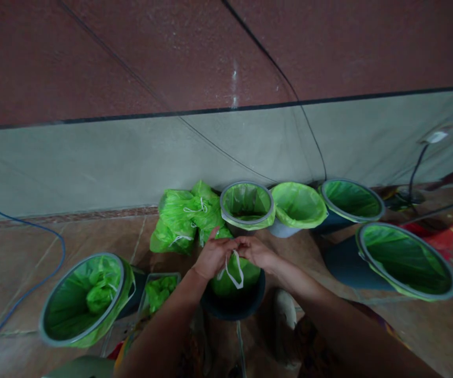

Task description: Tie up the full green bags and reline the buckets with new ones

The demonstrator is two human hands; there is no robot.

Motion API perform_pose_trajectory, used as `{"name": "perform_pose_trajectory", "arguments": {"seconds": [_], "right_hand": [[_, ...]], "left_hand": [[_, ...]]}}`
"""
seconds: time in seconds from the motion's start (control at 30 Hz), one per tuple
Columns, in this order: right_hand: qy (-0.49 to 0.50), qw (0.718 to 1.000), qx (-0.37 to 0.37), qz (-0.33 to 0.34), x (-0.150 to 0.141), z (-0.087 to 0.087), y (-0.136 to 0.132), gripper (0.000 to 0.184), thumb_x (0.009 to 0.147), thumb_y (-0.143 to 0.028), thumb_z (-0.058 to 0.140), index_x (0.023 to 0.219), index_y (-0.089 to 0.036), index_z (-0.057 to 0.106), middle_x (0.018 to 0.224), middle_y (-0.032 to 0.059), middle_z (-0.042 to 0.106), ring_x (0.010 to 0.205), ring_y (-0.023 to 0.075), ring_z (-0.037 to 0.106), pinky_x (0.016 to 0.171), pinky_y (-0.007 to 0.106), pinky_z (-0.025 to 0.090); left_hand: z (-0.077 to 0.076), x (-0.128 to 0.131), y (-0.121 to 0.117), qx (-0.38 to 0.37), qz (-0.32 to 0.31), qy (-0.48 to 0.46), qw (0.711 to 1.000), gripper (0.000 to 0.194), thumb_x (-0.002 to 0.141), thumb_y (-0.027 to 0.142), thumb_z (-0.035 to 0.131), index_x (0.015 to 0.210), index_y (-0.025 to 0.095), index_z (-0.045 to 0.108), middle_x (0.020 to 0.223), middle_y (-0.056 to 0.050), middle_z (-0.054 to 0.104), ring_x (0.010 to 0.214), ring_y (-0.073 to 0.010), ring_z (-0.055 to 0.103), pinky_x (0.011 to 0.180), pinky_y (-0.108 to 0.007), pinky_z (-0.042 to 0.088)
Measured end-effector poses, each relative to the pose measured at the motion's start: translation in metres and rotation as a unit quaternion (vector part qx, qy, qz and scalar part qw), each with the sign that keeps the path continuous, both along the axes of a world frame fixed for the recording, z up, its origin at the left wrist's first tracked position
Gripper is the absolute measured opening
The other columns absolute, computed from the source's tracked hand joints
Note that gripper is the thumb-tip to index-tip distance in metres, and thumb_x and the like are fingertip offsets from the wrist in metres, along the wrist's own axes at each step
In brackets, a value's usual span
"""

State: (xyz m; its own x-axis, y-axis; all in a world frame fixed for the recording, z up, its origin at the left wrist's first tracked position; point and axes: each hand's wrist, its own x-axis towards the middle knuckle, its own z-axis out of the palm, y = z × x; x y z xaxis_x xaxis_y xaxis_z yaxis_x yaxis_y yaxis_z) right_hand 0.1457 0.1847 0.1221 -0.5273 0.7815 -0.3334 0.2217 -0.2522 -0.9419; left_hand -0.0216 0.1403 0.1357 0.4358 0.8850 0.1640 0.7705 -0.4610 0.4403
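One green bag (236, 281) is at the middle of the near floor, down in one dark bucket (230, 312), and two hands are right on it! The left hand (214, 255) and right hand (257, 252) meet at its top, fingers bent inward and grasping the bag's gathered neck; which fingertips have the tie, I can't tell from here. One white tie (235, 272) loops down over the bag.

One pale shoe (285, 315) sits just right of the bucket. To the left, one small clear tub (144, 299) holds green plastic, and beyond it one large lined bin (80, 299) tilts its wide mouth, a bundled bag inside. That makes five lined bins: one left, four right or far. Along the far side come three in a close row, a grey-rimmed bin (247, 227), a pale bin (285, 229) with its liner folded over the edge, and a dark blue bin (329, 223). The fifth, a leaning bin (362, 268), is nearer on the right.

Left of the row, a heap of tied bags (177, 212), at least three, crowds the wall (104, 168). Open floor (301, 262) runs between bucket and leaning bin; more lies far left, between the large lined bin and the wall, crossed by one blue cable (63, 252).
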Motion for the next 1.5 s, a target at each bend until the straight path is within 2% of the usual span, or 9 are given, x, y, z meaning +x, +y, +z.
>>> {"name": "perform_pose_trajectory", "arguments": {"seconds": [0.17,0.33,0.5,0.7,0.9,1.03,1.13,1.33,1.5], "right_hand": [[0.078,0.993,-0.091,0.006,0.005,0.014,-0.001,0.017,0.063,-0.023,0.068,0.079,-0.018,0.067,0.064,-0.0026,0.061,0.053,0.0079,0.047,0.051,0.021,0.038],[0.089,0.98,-0.172,-0.041,0.005,0.021,-0.002,0.028,0.056,-0.024,0.077,0.081,-0.018,0.067,0.066,-0.0022,0.064,0.056,0.0093,0.055,0.06,0.025,0.049],[0.077,0.98,-0.182,-0.028,0.002,0.023,-0.002,0.023,0.06,-0.02,0.073,0.082,-0.017,0.065,0.065,-0.0019,0.064,0.055,0.0086,0.056,0.061,0.026,0.05],[0.01,0.991,-0.131,-0.04,-0.003,0.016,-0.004,0.014,0.062,-0.015,0.063,0.076,-0.015,0.064,0.064,-0.0014,0.062,0.05,0.0068,0.051,0.051,0.021,0.043],[-0.03,0.998,-0.027,-0.039,-0.007,0.002,-0.006,0.013,0.064,-0.028,0.062,0.067,-0.016,0.063,0.053,-0.0045,0.051,0.045,0.0061,0.041,0.045,0.02,0.035],[-0.055,0.997,0.04,-0.03,-0.009,-0.007,-0.006,0.014,0.065,-0.029,0.058,0.061,-0.017,0.06,0.049,-0.0055,0.046,0.047,0.0069,0.039,0.046,0.021,0.031],[-0.091,0.993,0.08,-0.017,-0.01,-0.01,-0.004,0.013,0.067,-0.026,0.055,0.06,-0.017,0.06,0.049,-0.0053,0.046,0.047,0.0074,0.039,0.047,0.021,0.03],[-0.15,0.975,0.166,0.002,-0.008,-0.008,-0.003,0.011,0.072,-0.02,0.057,0.069,-0.017,0.067,0.062,-0.0013,0.061,0.057,0.0106,0.051,0.056,0.022,0.035],[-0.166,0.965,0.201,0.026,-0.006,-0.002,-0.006,0.013,0.074,-0.02,0.057,0.068,-0.017,0.068,0.06,-0.0014,0.06,0.057,0.0111,0.051,0.056,0.022,0.035]], "left_hand": [[-0.003,0.001,-0.001,0.074,0.029,-0.004,0.997,0.021,0.091,0.015,0.046,0.092,0.021,0.066,0.096,-0.003,0.069,0.094,-0.0168,0.064,0.116,-0.05,0.022],[-0.003,0.003,-0.001,0.093,0.022,-0.004,0.995,0.021,0.092,0.016,0.045,0.093,0.021,0.066,0.093,-0.002,0.066,0.092,-0.016,0.062,0.113,-0.046,0.032],[-0.003,0.002,0.0,0.089,0.004,-0.012,0.996,0.02,0.091,0.014,0.044,0.086,0.019,0.063,0.084,-0.002,0.062,0.085,-0.0155,0.06,0.111,-0.043,0.036],[-0.001,0.005,0.0,0.057,0.01,-0.068,0.996,0.019,0.088,0.012,0.044,0.078,0.02,0.058,0.079,-0.002,0.059,0.083,-0.0164,0.057,0.107,-0.042,0.038],[-0.006,0.0,0.006,-0.015,0.067,-0.178,0.982,0.017,0.082,0.01,0.047,0.07,0.019,0.054,0.079,-0.004,0.059,0.083,-0.0175,0.056,0.08,-0.031,0.046],[-0.01,-0.004,0.01,-0.048,0.059,-0.226,0.971,0.014,0.075,0.006,0.051,0.069,0.018,0.053,0.076,-0.002,0.058,0.077,-0.015,0.056,0.072,-0.027,0.043],[-0.012,-0.006,0.01,-0.075,0.059,-0.228,0.969,0.014,0.071,0.004,0.051,0.069,0.018,0.054,0.074,-0.001,0.057,0.073,-0.0139,0.055,0.07,-0.026,0.042],[-0.013,-0.006,0.007,-0.145,0.106,-0.21,0.961,0.012,0.074,0.008,0.053,0.069,0.018,0.057,0.067,0.001,0.058,0.068,-0.0127,0.054,0.065,-0.024,0.04],[-0.008,-0.004,0.006,-0.143,0.116,-0.204,0.961,0.013,0.075,0.008,0.052,0.069,0.018,0.056,0.065,0.002,0.057,0.065,-0.012,0.053,0.063,-0.024,0.038]]}}
